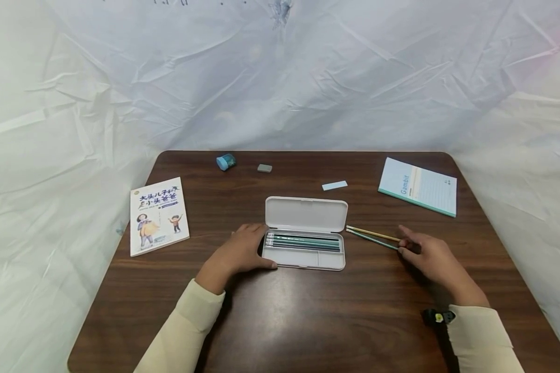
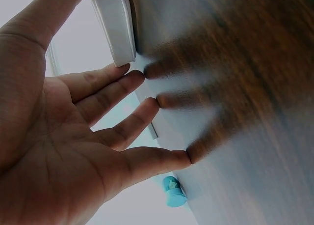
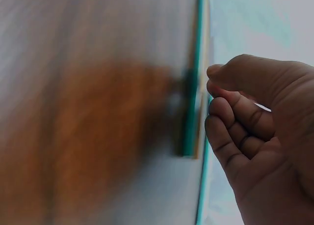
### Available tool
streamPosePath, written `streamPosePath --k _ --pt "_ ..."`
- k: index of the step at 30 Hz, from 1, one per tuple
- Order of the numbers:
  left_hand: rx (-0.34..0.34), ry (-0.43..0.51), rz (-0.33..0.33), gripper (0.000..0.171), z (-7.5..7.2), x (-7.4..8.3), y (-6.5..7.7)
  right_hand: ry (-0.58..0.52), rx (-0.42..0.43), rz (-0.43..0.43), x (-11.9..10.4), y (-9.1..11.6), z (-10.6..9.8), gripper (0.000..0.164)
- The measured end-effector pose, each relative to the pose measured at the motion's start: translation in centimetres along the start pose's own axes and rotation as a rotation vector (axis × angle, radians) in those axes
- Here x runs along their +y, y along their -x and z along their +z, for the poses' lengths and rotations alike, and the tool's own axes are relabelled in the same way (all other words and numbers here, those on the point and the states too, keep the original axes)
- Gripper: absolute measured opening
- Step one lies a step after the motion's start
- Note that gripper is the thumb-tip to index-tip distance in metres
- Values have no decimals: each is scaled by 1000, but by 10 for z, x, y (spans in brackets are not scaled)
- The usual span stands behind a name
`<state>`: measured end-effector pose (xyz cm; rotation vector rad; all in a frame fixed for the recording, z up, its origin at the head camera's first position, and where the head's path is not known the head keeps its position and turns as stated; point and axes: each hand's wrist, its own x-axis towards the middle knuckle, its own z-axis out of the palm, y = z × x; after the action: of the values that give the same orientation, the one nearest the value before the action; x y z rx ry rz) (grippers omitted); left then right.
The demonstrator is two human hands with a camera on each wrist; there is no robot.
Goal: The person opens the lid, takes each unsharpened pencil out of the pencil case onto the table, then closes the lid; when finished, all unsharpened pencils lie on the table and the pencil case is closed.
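Note:
A white pencil case lies with its lid raised, several dark and green pencils in its long compartment. My left hand is at the left end of the case, thumb along the front edge. In the left wrist view its fingers are spread and fairly straight, fingertips right at the corner of the case. Two more pencils, one yellow and one green, lie on the table to the right of the case. My right hand is at their right ends, fingers loosely bent, thumb and fingertips close beside the pencils in the right wrist view.
On the brown table, a picture-cover book lies left and a light blue notebook right. Toward the back are a blue pencil sharpener, a grey eraser and a pale blue strip. White sheeting surrounds the table.

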<state>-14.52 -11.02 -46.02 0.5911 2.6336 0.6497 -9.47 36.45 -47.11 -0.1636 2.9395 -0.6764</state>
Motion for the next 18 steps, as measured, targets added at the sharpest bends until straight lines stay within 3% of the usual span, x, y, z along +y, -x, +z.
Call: streamPosePath --k 8,12,13,18 --pt "9 -9 6 99 2 -3 -1 -19 22 -139 -50 -19 -3 62" --pt "2 -27 -8 100 3 -4 -3 -50 -4 -228 -79 -34 11 58" --pt "-13 -22 -24 100 -1 2 -1 -61 -15 -245 -85 -37 16 57" --pt "-15 -33 -29 101 2 1 -3 -118 -94 -289 -106 -50 38 55"
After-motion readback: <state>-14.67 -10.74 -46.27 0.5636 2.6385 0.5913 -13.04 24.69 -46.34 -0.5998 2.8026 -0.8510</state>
